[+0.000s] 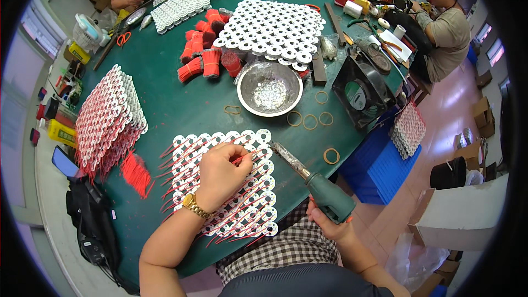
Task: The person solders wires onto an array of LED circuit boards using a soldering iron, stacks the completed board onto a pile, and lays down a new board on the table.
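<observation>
A panel of white round circuit boards (265,182) lies before me on the green table, with thin red wires running slantwise across its rows. Over its upper middle, my left hand (223,169) is closed in a pinch with a red wire (238,159) at the fingertips; a gold watch (193,204) is on that wrist. My right hand (330,224) grips the green handle of a soldering iron (331,198) past the panel's right side. The iron's metal tip points up and left, near the panel's upper right corner, apart from my left hand.
A metal bowl (269,109) with silvery bits stands beyond the panel, with rubber bands (310,121) beside it. Red wire bundles (211,62) and stacked white panels (272,27) lie farther back. A black fan (360,91) stands right; wired panels (110,121) left. Two people sit across.
</observation>
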Action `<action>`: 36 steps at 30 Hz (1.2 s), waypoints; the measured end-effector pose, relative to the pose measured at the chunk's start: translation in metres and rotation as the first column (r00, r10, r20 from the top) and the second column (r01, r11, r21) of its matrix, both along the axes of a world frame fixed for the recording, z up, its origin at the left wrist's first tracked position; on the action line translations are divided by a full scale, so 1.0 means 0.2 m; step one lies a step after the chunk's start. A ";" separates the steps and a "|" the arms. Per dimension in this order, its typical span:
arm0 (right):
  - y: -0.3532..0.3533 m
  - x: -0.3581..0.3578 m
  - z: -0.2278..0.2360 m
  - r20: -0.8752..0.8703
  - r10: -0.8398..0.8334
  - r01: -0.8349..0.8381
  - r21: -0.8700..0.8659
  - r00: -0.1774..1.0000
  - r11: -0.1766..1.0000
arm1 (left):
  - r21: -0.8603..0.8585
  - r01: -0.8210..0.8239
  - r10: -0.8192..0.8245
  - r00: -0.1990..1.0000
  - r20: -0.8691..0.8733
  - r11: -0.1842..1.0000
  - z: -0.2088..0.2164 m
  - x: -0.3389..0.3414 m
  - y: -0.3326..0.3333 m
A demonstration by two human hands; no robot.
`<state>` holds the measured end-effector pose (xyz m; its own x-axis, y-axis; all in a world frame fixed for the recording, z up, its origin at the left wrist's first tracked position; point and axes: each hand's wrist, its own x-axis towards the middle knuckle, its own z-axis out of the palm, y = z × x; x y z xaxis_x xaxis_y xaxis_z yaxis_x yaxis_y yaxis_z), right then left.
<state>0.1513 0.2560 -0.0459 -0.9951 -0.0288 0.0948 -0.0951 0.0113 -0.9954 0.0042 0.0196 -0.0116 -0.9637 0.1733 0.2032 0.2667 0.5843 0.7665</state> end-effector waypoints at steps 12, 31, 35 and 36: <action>-0.02 -0.01 0.05 0.031 -0.020 0.019 0.029 0.999 0.999 | -0.021 -0.013 0.013 0.999 -0.032 1.000 0.00 0.01 0.00; -0.03 0.02 0.04 -0.007 -0.082 0.082 0.122 0.997 0.989 | -0.044 -0.006 0.000 0.993 -0.121 0.999 -0.02 0.01 0.00; 0.01 -0.01 0.04 0.011 -0.057 0.056 0.113 0.998 0.992 | -0.064 0.003 -0.007 0.998 -0.060 0.998 0.00 0.01 0.00; 0.01 0.00 0.04 0.010 -0.056 0.055 0.109 0.998 0.993 | -0.069 0.002 -0.006 0.998 -0.061 0.998 0.02 0.01 0.00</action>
